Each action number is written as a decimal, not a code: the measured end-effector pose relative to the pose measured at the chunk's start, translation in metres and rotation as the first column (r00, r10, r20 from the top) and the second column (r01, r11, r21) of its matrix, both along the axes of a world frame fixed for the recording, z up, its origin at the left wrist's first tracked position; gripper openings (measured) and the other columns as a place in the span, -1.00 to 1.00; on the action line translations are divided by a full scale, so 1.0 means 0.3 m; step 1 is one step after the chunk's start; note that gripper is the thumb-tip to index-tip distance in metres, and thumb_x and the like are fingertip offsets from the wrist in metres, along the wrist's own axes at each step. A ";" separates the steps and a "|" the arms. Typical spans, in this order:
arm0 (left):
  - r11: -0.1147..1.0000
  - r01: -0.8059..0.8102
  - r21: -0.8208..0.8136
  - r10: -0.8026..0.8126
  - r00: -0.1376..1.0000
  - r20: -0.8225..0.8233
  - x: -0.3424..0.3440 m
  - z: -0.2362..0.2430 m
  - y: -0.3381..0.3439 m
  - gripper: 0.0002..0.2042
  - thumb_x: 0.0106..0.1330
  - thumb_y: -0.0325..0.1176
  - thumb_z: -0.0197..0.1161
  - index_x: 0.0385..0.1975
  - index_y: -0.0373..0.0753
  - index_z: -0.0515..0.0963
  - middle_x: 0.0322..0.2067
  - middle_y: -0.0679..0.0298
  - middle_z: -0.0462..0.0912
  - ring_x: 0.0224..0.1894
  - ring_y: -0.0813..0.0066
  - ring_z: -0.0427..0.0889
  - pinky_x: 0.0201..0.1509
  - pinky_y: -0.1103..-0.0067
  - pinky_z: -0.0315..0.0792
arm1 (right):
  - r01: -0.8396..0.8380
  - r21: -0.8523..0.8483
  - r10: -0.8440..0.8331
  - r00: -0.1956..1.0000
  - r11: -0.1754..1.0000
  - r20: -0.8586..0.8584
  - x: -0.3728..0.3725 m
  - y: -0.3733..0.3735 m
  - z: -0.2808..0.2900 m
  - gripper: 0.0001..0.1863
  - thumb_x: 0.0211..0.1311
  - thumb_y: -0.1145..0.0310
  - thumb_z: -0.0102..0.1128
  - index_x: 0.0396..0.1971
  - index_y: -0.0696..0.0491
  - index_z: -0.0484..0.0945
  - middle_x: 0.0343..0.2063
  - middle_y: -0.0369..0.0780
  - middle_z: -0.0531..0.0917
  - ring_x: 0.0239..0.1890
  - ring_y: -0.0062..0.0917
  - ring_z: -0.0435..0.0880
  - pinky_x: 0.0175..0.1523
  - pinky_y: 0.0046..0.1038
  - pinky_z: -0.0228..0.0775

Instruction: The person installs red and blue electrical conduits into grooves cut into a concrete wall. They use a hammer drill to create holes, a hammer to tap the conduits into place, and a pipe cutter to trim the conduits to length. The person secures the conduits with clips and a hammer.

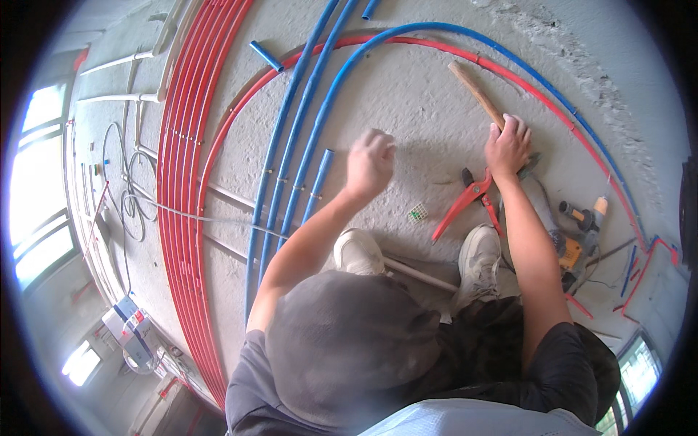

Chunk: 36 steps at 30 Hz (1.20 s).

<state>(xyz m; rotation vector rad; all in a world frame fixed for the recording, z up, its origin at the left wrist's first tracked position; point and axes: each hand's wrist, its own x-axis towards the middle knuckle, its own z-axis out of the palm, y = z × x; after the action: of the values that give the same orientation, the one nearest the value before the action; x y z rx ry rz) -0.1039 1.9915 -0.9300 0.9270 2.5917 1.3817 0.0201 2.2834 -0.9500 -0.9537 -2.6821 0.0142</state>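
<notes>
My right hand (509, 145) is closed around a wooden-handled hammer (476, 89). Its handle points away and to the left, while a dark head shows partly past the heel of the hand. My left hand (369, 163) is raised to the left, slightly blurred, its fingers curled in; whatever they may hold is hidden. Just below the right hand lies a red-handled pipe cutter (465, 202) on the concrete floor. Between my shoes is a small green-and-white gridded piece (417, 212). A short blue pipe (318, 182) runs close to my left forearm.
Long blue pipes (289, 138) and a bundle of red pipes (190, 145) cross the floor at left. A red pipe (509, 73) and a blue one (451, 27) curve around the far side. A yellow-and-black power drill (571, 253) lies at right. A loose cable (123, 196) coils far left.
</notes>
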 end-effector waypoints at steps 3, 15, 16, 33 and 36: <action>0.971 -0.161 -0.177 0.132 0.977 -0.165 -0.121 0.009 -0.039 -0.77 0.12 -0.47 0.41 -0.20 -0.28 0.67 -0.09 0.03 0.65 0.00 -0.04 0.60 0.10 0.23 0.48 | -0.002 -0.012 0.002 1.000 1.000 -0.020 0.010 0.004 -0.009 -0.63 0.29 0.23 0.26 0.04 0.03 0.54 0.08 -0.15 0.58 0.10 -0.13 0.51 0.19 -0.10 0.37; 0.888 -0.226 -0.401 0.169 0.970 -0.172 -0.302 -0.030 -0.133 -0.54 0.31 -0.49 0.27 0.23 -0.37 0.49 0.10 -0.12 0.53 0.21 -0.15 0.45 0.33 0.13 0.35 | -0.075 -0.178 0.052 0.990 0.981 -0.132 0.019 0.036 0.041 -0.64 0.31 0.29 0.28 0.03 0.09 0.49 0.03 -0.09 0.52 0.10 -0.14 0.53 0.16 -0.11 0.37; 0.881 -0.215 -0.421 0.160 0.974 -0.163 -0.299 -0.029 -0.134 -0.56 0.33 -0.50 0.25 0.23 -0.37 0.49 0.10 -0.12 0.52 0.21 -0.15 0.45 0.33 0.13 0.34 | -0.075 -0.200 0.045 0.988 0.977 -0.151 0.031 0.039 0.051 -0.65 0.32 0.29 0.27 0.02 0.09 0.48 0.01 -0.06 0.53 0.06 -0.11 0.56 0.12 -0.10 0.40; 0.783 -0.178 -0.596 -0.084 0.919 -0.384 -0.347 0.115 -0.094 -0.39 0.29 -0.22 0.32 0.35 -0.25 0.44 0.23 -0.03 0.47 0.29 -0.03 0.41 0.32 0.01 0.35 | -0.369 -0.723 0.700 0.681 0.584 0.218 0.204 0.151 1.091 -0.60 0.37 0.24 0.31 -0.06 0.10 0.28 -0.44 -0.03 0.65 -0.33 -0.03 0.71 -0.29 -0.02 0.43; 0.860 0.324 -0.393 -0.333 0.942 0.047 -0.222 0.614 0.176 -0.15 0.11 -0.19 0.48 0.47 -0.21 0.30 0.36 -0.02 0.40 0.41 0.05 0.35 0.38 0.07 0.34 | -0.408 -0.688 0.563 0.826 0.600 0.000 0.274 0.197 1.003 -0.61 0.36 0.25 0.31 -0.07 0.09 0.30 -0.38 -0.06 0.63 -0.33 -0.03 0.70 -0.26 -0.02 0.43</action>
<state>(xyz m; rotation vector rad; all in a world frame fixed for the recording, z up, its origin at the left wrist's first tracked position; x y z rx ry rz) -0.1704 2.0444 -0.7459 1.2369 2.4339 0.7266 0.1024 2.3426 -0.6491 -0.3055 -3.1098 1.1284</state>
